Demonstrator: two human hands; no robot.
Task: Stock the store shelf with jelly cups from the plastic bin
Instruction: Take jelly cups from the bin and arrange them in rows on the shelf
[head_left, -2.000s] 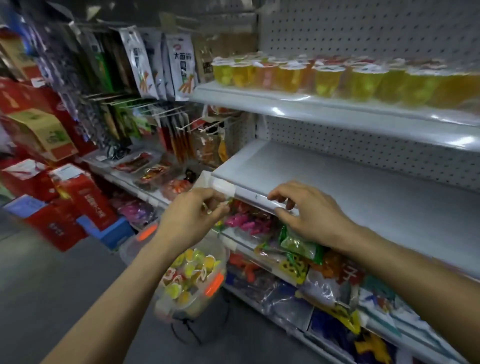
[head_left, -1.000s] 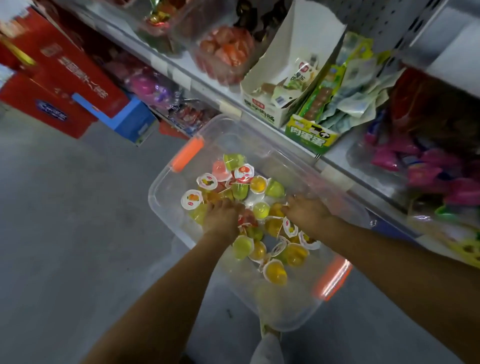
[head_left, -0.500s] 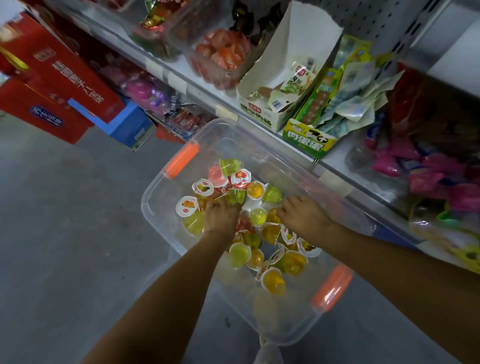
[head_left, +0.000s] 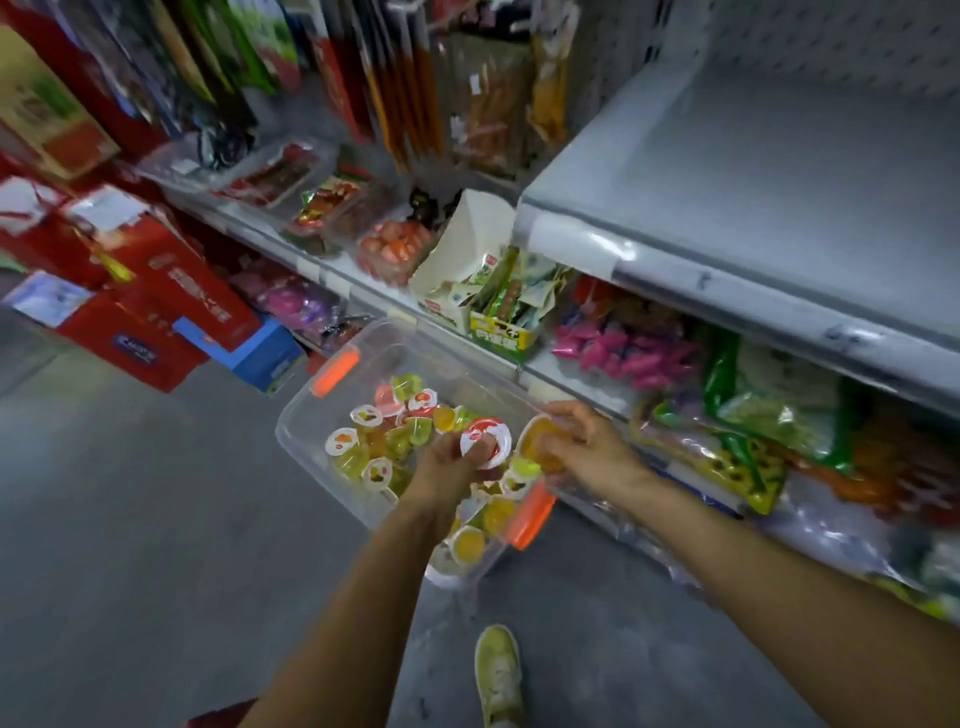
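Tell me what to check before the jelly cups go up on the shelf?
1. Left hand holds the red-lidded jelly cup: ok.
2. Right hand holds the orange jelly cup: ok.
3. Both cups lifted above the plastic bin: ok.
4. Gray shelf has bare room: ok.
5. Lids sealed tight: cannot tell.
6. Way up past the shelf lip is free: ok.

Clear bin (head_left: 296, 415), orange latches (head_left: 335, 372)
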